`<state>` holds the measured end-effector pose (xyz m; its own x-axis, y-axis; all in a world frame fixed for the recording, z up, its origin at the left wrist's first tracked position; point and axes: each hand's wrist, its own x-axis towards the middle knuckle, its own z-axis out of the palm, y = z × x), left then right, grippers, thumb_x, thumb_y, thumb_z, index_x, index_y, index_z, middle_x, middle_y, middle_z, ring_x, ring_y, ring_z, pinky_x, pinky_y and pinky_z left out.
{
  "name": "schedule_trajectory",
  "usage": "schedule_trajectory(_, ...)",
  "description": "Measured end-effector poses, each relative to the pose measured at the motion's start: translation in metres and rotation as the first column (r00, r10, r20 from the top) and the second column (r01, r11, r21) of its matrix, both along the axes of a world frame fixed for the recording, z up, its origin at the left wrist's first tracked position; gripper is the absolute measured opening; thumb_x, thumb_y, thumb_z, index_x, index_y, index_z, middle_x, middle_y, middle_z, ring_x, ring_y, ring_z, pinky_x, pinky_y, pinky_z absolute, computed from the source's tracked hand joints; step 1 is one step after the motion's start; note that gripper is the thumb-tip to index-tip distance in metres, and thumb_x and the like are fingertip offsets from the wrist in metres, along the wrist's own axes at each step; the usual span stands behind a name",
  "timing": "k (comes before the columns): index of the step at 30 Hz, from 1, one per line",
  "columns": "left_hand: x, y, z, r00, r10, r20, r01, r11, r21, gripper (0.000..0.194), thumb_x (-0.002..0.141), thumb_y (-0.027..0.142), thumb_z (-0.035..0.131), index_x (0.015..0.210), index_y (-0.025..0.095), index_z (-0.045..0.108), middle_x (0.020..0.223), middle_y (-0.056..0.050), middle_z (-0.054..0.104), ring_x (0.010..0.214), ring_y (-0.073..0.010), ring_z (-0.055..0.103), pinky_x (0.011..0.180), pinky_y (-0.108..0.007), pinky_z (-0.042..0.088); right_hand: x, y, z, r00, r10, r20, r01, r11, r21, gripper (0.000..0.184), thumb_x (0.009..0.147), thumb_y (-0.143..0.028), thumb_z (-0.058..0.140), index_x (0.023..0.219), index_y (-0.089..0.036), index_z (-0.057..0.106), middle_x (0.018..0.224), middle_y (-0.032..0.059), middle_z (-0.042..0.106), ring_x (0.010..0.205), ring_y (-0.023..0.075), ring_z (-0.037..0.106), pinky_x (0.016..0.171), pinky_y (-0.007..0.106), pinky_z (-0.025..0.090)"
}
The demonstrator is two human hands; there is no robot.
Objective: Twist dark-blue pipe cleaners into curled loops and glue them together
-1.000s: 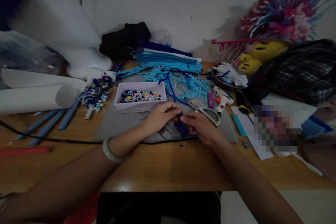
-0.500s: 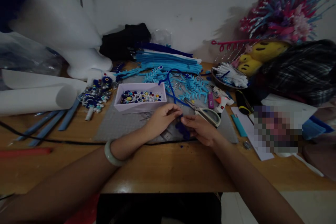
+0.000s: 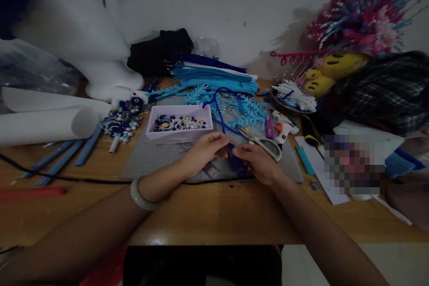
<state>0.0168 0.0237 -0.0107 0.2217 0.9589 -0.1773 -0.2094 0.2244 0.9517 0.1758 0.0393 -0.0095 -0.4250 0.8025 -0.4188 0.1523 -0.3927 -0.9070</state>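
Observation:
My left hand and my right hand meet over a grey mat on a wooden table. Both pinch a small dark blue fuzzy piece that hangs between their fingertips, just above the mat. A pale bangle circles my left wrist. Directly behind my left hand stands a shallow lilac tray holding several mixed beads.
Scissors lie by my right hand, with a glue gun and a teal lighter further right. Light blue fuzzy stems and stacked blue sheets sit behind. White rolls lie left; a black cable crosses the table.
The dark blue piece has turned slightly between my fingers and now hangs narrower. Both hands stayed almost in place over the mat.

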Motion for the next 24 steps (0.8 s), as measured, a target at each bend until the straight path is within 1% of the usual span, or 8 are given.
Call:
schedule_trajectory(2,-0.002,0.001,-0.002,0.99,-0.057,0.131,0.082,0.978,-0.192,0.016,0.076,0.026,0.053,0.064,0.014,0.053,0.054,0.003,0.053,0.046,-0.0049,0.046,0.046,-0.017,0.036,0.001,0.0,0.0,0.999,0.023,0.034,-0.024,0.999,0.023,0.03,0.059,-0.044,0.067,0.058,-0.016,0.054,0.048,-0.0069,0.037,0.044,0.0047,0.027,0.042,0.022,0.015)
schedule_trajectory(4,-0.004,0.002,-0.003,0.97,-0.137,0.199,0.204,0.906,-0.37,0.019,0.078,0.024,0.05,0.063,0.012,0.054,0.054,0.001,0.054,0.042,-0.0042,0.044,0.042,-0.016,0.035,0.003,0.001,0.001,0.995,0.035,0.089,-0.04,0.997,0.064,0.029,0.059,-0.043,0.067,0.058,-0.016,0.055,0.047,-0.0073,0.037,0.043,0.0047,0.026,0.042,0.022,0.015)
schedule_trajectory(6,-0.007,0.002,-0.005,0.947,-0.2,0.25,0.302,0.821,-0.484,0.026,0.081,0.024,0.045,0.061,0.011,0.055,0.051,0.0,0.054,0.039,-0.0034,0.041,0.038,-0.014,0.033,0.004,0.002,0.002,0.987,0.055,0.149,-0.074,0.989,0.126,0.028,0.059,-0.042,0.067,0.058,-0.016,0.056,0.047,-0.0071,0.038,0.044,0.0049,0.027,0.043,0.022,0.016)
schedule_trajectory(9,-0.011,0.004,-0.007,0.917,-0.264,0.298,0.391,0.736,-0.553,0.034,0.083,0.027,0.041,0.058,0.01,0.055,0.049,-0.001,0.053,0.035,-0.0021,0.035,0.032,-0.012,0.024,0.005,0.002,0.006,0.965,0.11,0.236,-0.165,0.96,0.225,0.026,0.059,-0.041,0.067,0.059,-0.016,0.059,0.051,-0.0057,0.043,0.047,0.0058,0.031,0.047,0.022,0.022)
schedule_trajectory(12,-0.012,0.005,-0.008,0.903,-0.338,0.265,0.429,0.693,-0.579,0.037,0.081,0.033,0.044,0.056,0.01,0.057,0.047,-0.002,0.054,0.034,-0.0025,0.035,0.029,-0.012,0.019,0.004,-0.002,0.012,0.938,0.138,0.319,-0.234,0.929,0.287,0.024,0.062,-0.039,0.065,0.059,-0.016,0.059,0.051,-0.0044,0.045,0.049,0.0071,0.034,0.048,0.023,0.024)
schedule_trajectory(15,-0.012,0.005,-0.007,0.902,-0.36,0.238,0.43,0.699,-0.572,0.03,0.076,0.033,0.053,0.057,0.011,0.059,0.048,-0.001,0.055,0.039,-0.0041,0.042,0.031,-0.013,0.022,0.003,-0.008,0.015,0.928,0.128,0.351,-0.257,0.9,0.351,0.019,0.064,-0.035,0.064,0.06,-0.017,0.061,0.051,-0.0033,0.047,0.05,0.0083,0.035,0.048,0.023,0.025)
schedule_trajectory(18,-0.013,0.004,-0.003,0.902,-0.386,0.193,0.425,0.719,-0.549,0.019,0.07,0.028,0.059,0.06,0.012,0.061,0.048,0.0,0.055,0.043,-0.0046,0.045,0.033,-0.013,0.024,0.003,-0.011,0.015,0.927,0.148,0.345,-0.282,0.881,0.38,0.015,0.065,-0.032,0.063,0.061,-0.017,0.062,0.053,-0.0024,0.05,0.052,0.0093,0.039,0.048,0.023,0.027)
schedule_trajectory(24,-0.014,0.002,0.007,0.896,-0.444,0.034,0.41,0.793,-0.45,0.016,0.066,0.027,0.061,0.061,0.012,0.059,0.049,0.003,0.053,0.041,-0.0033,0.044,0.038,-0.014,0.029,-0.001,-0.012,0.014,0.918,0.144,0.369,-0.285,0.886,0.366,0.01,0.066,-0.026,0.061,0.061,-0.017,0.061,0.053,-0.0028,0.051,0.053,0.0092,0.04,0.05,0.023,0.028)
